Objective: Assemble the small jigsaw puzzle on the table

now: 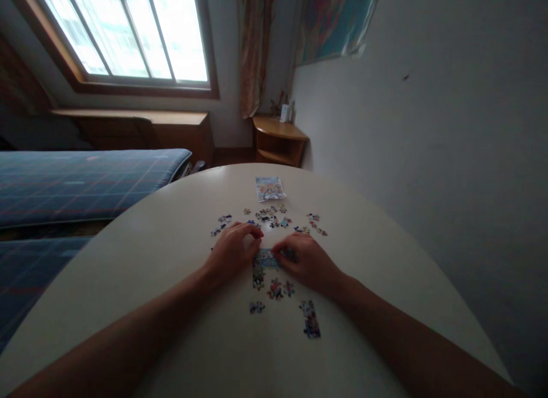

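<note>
A joined strip of jigsaw puzzle (266,258) lies on the white table between my hands, with blue and white print along its top and a darker part running down its left side. My left hand (231,248) rests at the strip's upper left corner, fingers curled and thumb near the index finger; whatever they hold is hidden. My right hand (309,260) is closed in a pinch on the strip's upper right part and covers some of it. Just below the strip lies a reddish cluster of pieces (276,289). Nearer me are a small joined pair (257,308) and a longer joined section (310,319).
Loose puzzle pieces (269,215) lie scattered beyond my hands, with more to the left (220,225) and right (315,222). A printed picture sheet (269,189) lies farther back on the round table (205,352). A bed (85,184) stands left, a wall (428,158) right.
</note>
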The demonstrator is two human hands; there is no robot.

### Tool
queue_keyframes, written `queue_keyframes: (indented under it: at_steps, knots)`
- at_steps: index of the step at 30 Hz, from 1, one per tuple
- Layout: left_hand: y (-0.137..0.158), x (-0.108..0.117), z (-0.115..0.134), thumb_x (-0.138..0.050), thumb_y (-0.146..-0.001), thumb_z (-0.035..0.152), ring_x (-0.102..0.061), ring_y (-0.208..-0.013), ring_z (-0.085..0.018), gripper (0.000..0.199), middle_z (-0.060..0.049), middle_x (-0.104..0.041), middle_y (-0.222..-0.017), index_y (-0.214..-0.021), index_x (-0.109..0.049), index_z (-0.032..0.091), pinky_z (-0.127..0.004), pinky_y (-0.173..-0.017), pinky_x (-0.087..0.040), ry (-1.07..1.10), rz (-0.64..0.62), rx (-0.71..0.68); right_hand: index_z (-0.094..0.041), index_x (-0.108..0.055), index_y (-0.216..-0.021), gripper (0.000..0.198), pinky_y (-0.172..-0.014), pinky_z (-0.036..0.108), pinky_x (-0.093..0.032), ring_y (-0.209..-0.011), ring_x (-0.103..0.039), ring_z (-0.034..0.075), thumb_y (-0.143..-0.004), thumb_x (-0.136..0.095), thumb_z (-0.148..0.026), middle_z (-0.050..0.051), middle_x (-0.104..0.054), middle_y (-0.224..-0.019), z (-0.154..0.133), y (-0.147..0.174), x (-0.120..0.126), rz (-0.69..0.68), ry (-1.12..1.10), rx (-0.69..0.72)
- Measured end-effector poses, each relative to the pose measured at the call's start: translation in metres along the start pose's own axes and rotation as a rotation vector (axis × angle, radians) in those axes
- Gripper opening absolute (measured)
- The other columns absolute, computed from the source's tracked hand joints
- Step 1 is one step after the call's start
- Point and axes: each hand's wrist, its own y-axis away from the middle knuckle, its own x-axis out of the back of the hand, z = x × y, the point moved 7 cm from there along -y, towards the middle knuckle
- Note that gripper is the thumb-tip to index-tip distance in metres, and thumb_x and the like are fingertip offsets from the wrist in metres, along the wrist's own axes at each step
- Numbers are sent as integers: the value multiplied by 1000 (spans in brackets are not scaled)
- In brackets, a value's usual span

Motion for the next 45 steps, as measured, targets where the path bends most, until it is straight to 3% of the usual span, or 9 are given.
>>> queue_keyframes:
  at_steps: [4,13,45]
  knots:
    - [0,1,-1,-60,-84,15,-65,-94,-21,14,-3,-72,-93,-93,-69,22,-37,-91,-51,-51,-55,16,-22,-71,-90,9,-84,34,-44,-82,-65,17,-84,-67,-18,1,-73,-83,0,0,-1,-8,8,10]
    - [1,-2,4,-61,-89,24,-59,-104,-22,12,-4,-69,-105,-99,-68,23,-39,-96,-47,-34,-180,-205,-25,-74,-98,13,-89,35,-44,-91,-65,17,-88,-66,-21,2,-74,-94,-2,2,-4,-24,32,105]
    - [0,-6,0,-66,-87,27,-57,-104,-22,7,-2,-68,-104,-93,-70,24,-39,-97,-45,-12,-192,-199,-27,-75,-96,14,-89,38,-43,-90,-62,18,-85,-69,-21,3,-70,-94,-5,4,-6,-63,76,130]
